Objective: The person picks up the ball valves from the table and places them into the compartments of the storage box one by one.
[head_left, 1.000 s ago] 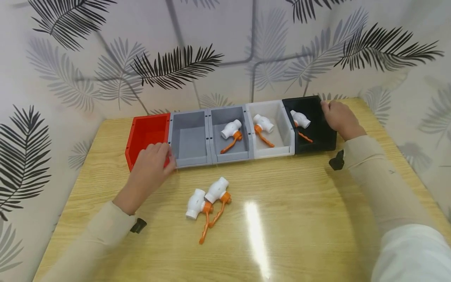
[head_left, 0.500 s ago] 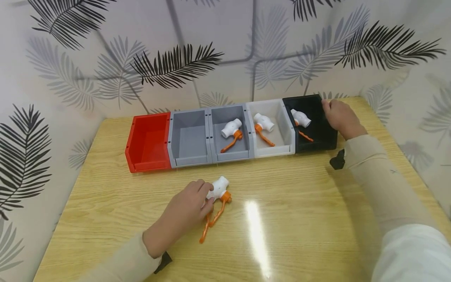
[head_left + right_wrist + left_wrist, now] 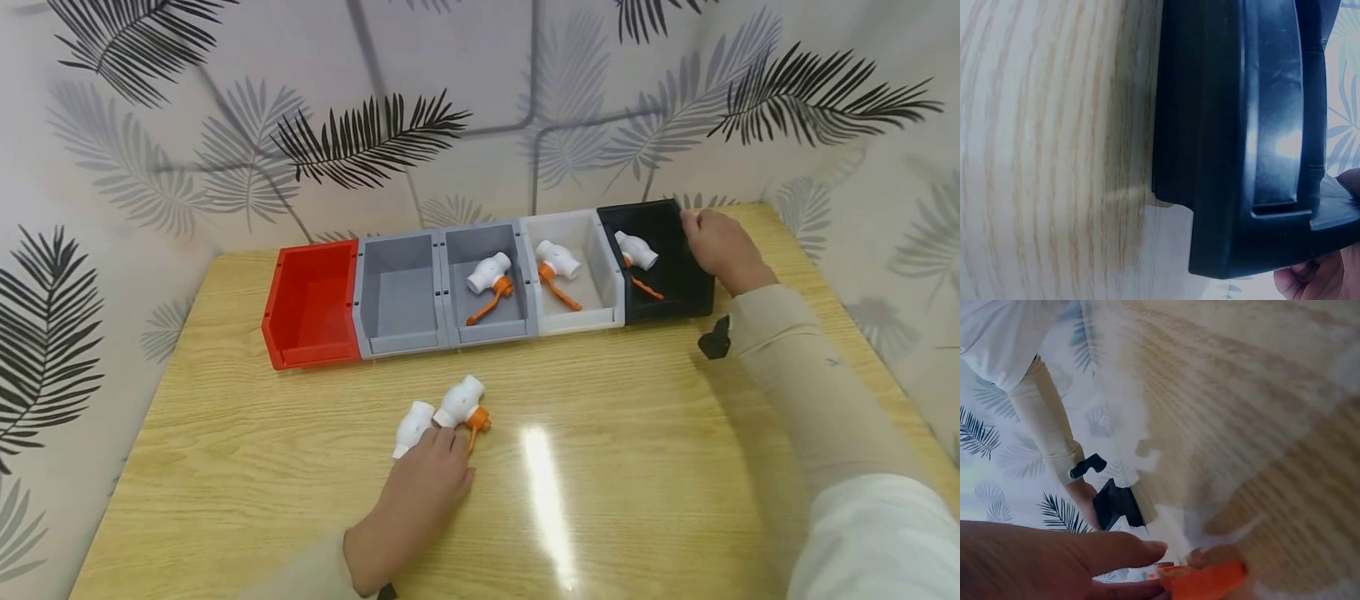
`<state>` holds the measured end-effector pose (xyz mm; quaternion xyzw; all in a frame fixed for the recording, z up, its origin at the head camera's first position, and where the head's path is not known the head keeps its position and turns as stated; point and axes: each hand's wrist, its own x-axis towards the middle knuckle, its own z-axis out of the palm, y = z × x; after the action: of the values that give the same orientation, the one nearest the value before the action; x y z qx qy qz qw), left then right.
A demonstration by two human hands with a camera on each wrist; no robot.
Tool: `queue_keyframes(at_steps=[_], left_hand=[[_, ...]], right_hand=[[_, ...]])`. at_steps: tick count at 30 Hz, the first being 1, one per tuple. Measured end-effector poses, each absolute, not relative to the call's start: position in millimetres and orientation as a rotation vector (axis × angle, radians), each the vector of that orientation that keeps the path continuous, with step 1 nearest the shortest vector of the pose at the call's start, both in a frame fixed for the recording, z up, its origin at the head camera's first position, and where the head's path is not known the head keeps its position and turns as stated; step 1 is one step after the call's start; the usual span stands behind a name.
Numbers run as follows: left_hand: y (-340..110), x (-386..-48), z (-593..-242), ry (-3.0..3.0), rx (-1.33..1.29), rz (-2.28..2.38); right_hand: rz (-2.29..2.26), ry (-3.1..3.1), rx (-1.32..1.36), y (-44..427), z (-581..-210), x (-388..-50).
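Note:
Two white ball valves with orange lever handles lie side by side on the table. My left hand [image 3: 420,500] is over the handle of the left ball valve [image 3: 412,427], fingers curled down around it. The left wrist view shows the orange handle [image 3: 1207,581] between thumb and fingers. The right ball valve [image 3: 461,402] lies against it, its lever partly hidden by my hand. My right hand [image 3: 723,250] grips the right wall of the black bin [image 3: 686,283], thumb and fingers on either side of its rim in the right wrist view.
Joined in a row with the black bin are a red bin [image 3: 315,354], two grey bins and a white bin [image 3: 581,320]. One ball valve [image 3: 489,273] lies in the right grey bin, one in the white, one in the black. A patterned cloth [image 3: 480,83] hangs behind.
My left hand has come from the red and grey bins down to the two loose ball valves, then back onto their handles. The right hand stays on the black bin.

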<state>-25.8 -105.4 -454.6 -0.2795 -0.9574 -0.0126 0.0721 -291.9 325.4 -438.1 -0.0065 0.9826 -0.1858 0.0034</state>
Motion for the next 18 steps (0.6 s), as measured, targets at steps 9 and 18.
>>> queue_keyframes(at_steps=[9, 18], left_hand=[[-98, -25, -463, -2.852, -0.813, 0.071], [-93, -23, -466, -2.859, -0.822, -0.019]], right_hand=[[-0.580, 3.068, -0.019, 325, -438, -293], [-0.584, 3.068, -0.013, 325, -437, -291]])
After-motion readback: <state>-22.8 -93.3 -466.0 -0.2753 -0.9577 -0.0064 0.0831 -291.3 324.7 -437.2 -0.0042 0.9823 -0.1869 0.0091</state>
